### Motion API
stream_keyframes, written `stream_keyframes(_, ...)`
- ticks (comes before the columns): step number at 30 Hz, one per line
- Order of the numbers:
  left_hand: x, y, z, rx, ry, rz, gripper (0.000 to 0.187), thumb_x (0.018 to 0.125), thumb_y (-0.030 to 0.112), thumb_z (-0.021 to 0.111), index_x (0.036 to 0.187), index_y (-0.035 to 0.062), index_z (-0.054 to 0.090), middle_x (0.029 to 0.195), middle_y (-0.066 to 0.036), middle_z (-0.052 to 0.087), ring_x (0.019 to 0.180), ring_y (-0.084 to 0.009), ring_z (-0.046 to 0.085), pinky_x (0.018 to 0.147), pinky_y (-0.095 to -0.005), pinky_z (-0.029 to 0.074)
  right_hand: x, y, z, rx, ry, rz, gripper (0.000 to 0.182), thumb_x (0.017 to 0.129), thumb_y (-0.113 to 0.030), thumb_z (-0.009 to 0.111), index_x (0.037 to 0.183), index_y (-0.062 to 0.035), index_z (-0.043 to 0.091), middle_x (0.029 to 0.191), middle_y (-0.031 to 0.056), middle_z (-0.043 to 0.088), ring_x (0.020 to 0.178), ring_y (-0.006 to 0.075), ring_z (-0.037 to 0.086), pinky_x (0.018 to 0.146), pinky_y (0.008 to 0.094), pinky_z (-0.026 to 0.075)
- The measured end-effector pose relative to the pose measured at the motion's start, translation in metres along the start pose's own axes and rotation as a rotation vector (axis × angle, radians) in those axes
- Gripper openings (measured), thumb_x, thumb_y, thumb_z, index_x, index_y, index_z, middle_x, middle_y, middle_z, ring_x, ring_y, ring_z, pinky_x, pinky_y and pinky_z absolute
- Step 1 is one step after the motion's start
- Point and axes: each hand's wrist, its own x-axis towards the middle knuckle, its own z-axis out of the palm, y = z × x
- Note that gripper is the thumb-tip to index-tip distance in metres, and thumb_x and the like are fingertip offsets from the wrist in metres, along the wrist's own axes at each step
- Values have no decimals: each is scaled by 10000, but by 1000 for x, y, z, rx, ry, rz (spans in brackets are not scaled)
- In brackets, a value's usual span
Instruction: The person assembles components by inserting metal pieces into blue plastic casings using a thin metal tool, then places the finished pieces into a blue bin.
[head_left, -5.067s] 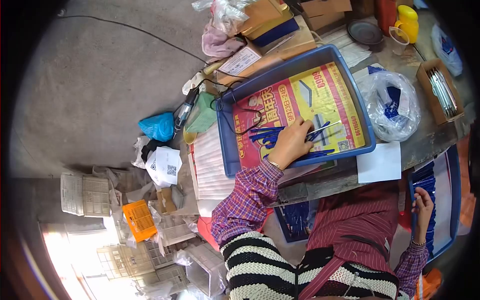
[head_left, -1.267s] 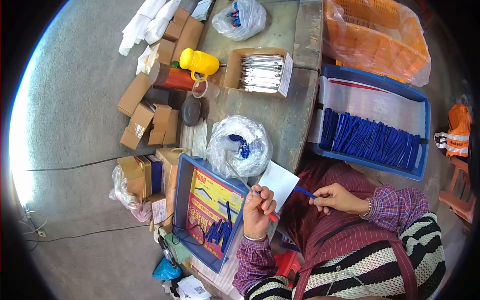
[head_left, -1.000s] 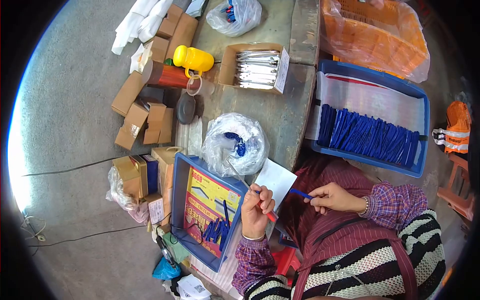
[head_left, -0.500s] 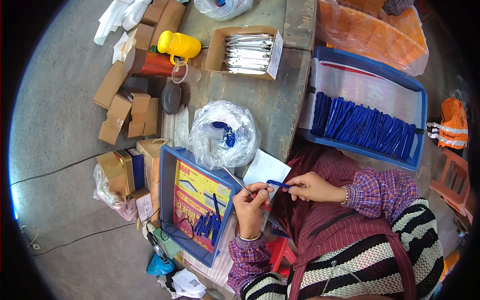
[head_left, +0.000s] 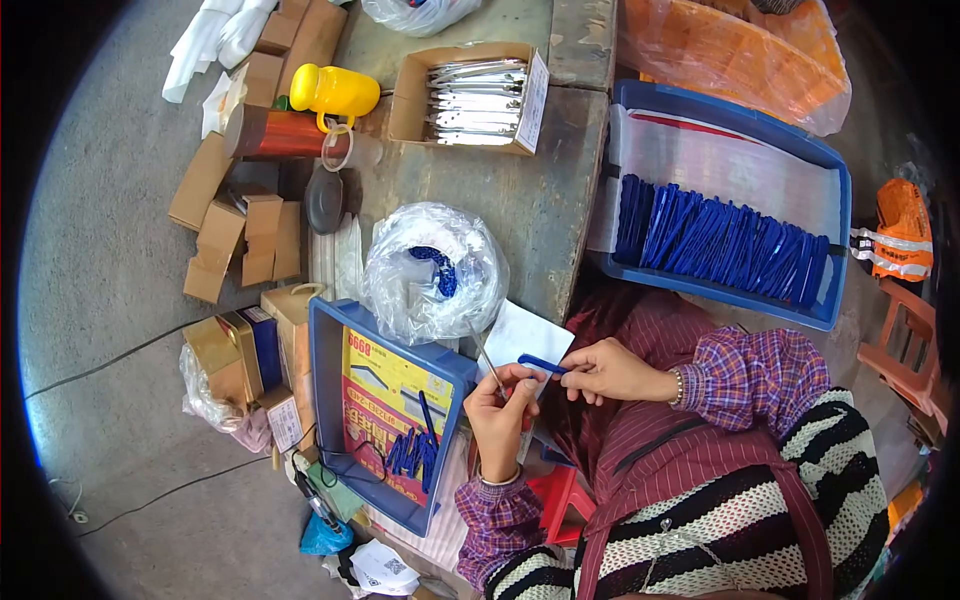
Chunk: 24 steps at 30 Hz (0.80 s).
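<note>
My right hand [head_left: 612, 371] pinches a slim blue plastic stick [head_left: 541, 363], whose far end reaches the fingertips of my left hand [head_left: 499, 412]. My left hand is closed around a thin metal rod [head_left: 488, 362] that points up toward a clear plastic bag [head_left: 400, 310] with small dark blue bits [head_left: 436, 267] inside. Under the stick lies a white sheet [head_left: 525, 332]. Close by on the left, a blue tray [head_left: 322, 400] lined with a printed yellow and red sheet holds several similar blue sticks [head_left: 412, 452].
A larger blue tray [head_left: 735, 98] at the right holds a row of many blue sticks [head_left: 720, 238]. On the wooden table [head_left: 490, 185] stands a cardboard box [head_left: 408, 98] of shiny metal strips [head_left: 478, 100]. A yellow bottle [head_left: 335, 91], a red cylinder [head_left: 280, 133] and cartons [head_left: 215, 250] crowd the left.
The view has shifted slightly, moving the surroundings a little leftward. Both hands keep their grips, and the blue stick now sits a bit nearer my left fingertips.
</note>
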Motion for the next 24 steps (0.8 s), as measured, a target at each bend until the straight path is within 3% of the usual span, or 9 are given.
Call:
stream_keyframes(4,8,-16,-7,277,55,116,97,805,-8,650,901,-3,632,776,-48,628,526,-34,499,439,-163,341,1,1,1,46,-7,15,264,878,-154,571,1029,51,642,694,59,657,530,79,600,501,212,508)
stream_keyframes(6,15,-24,-10,497,73,378,114,753,-38,685,861,-17,652,741,3,571,531,-28,485,450,-166,333,1,0,1,54,-10,17,260,878,-150,573,1025,54,641,695,62,657,532,80,601,499,211,509)
stream_keyframes(10,17,-19,-3,576,104,384,137,700,-56,711,822,-20,660,731,11,548,548,-35,475,474,-179,344,1,-1,1,78,-22,31,255,877,-145,575,1013,60,640,696,70,657,527,87,605,491,216,511)
stream_keyframes(12,19,-17,-1,622,114,387,130,680,-35,729,789,11,676,708,-27,542,553,-82,478,497,-230,367,1,-1,0,90,-27,33,253,876,-144,576,1010,61,641,696,72,657,526,89,606,489,219,512)
stream_keyframes(19,21,-14,2,654,113,435,128,670,-37,731,775,12,679,704,-33,540,549,-91,480,497,-236,373,2,-1,0,83,-44,45,226,891,-110,558,1041,39,639,723,64,665,519,73,598,485,204,500)
stream_keyframes(24,18,-8,5,772,107,476,122,694,-42,701,792,25,672,702,-59,540,543,-151,511,502,-264,392,2,-2,0,98,-42,41,254,890,-106,557,1064,67,623,726,70,666,515,79,598,484,211,505)
